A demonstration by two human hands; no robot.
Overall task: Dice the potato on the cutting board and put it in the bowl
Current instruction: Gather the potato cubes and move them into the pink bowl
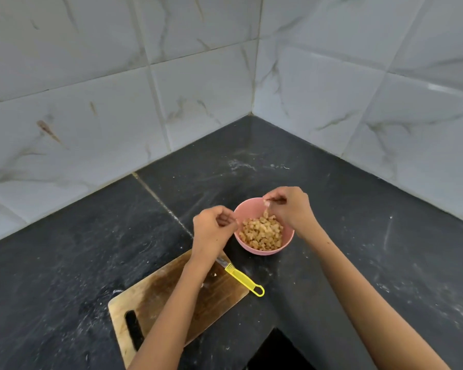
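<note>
So the diced potato [262,233] is all piled up in the pink bowl [286,243], which sits on the dark counter [358,236] just past the cutting board's [155,295] far corner, roughly at 1 o'clock from the board. Both hands are up by that bowl. The right hand [292,209] is over the bowl's 1 o'clock rim with its fingertips [271,201] bunched together, pinching a few bits of potato that hang down toward the pile. The left hand [211,228] is at the bowl's 9 o'clock side, just beside the rim, fingers curled in against the thumb; can't really tell if there's anything in it, looks like nothing. The yellow-handled knife [242,279] lies at the board's right edge, at about 6 o'clock from the bowl, blade running under the left wrist, nobody touching it. Board top looks bare apart from a crumb or two.
</note>
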